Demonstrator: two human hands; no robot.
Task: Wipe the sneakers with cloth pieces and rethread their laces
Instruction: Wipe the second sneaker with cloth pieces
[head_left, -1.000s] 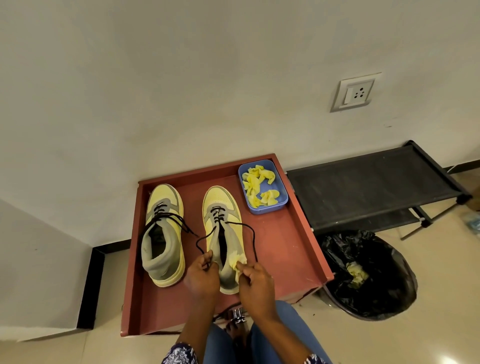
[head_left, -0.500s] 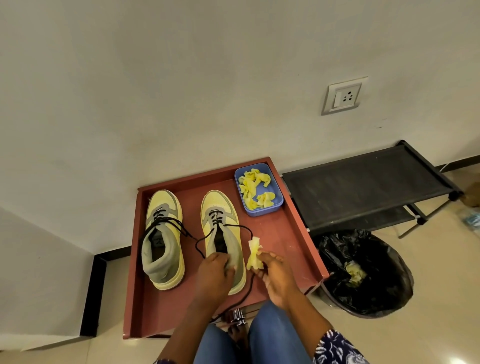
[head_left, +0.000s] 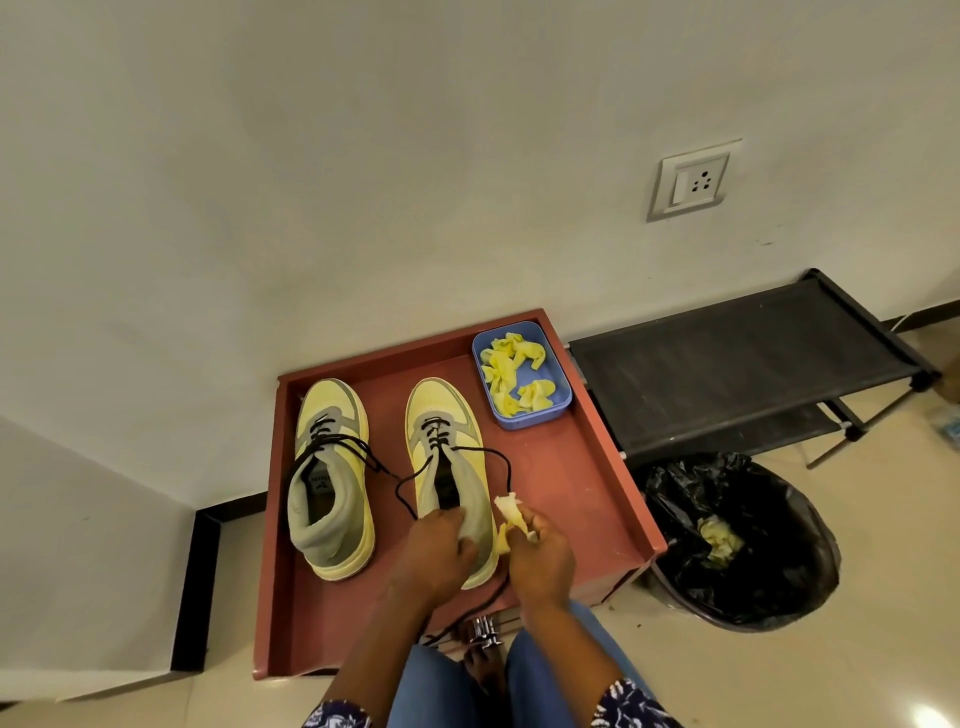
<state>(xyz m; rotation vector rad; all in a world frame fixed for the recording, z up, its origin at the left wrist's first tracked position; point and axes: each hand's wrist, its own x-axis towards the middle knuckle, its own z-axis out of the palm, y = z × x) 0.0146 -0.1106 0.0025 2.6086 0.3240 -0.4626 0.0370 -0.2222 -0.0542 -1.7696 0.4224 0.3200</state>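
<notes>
On the red tray (head_left: 571, 483), left hand (head_left: 441, 556) gripping right sneaker's (head_left: 447, 447) heel, right hand (head_left: 540, 556) pinching cloth piece (head_left: 511, 512)

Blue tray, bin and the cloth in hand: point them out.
Blue tray (head_left: 563, 402): head view, its right rim.
Bin (head_left: 779, 545): head view, black liner's inner wall.
Cloth (head_left: 511, 512): head view, the bunched top above the right hand (head_left: 540, 558).

Left hand (head_left: 439, 553) curled, gripping; right hand (head_left: 540, 553) pinching, fingers bunched

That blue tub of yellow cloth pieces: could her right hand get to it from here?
Probably yes: the blue tub sits open-topped with nothing between, but the right hand already grips a cloth piece.
</notes>
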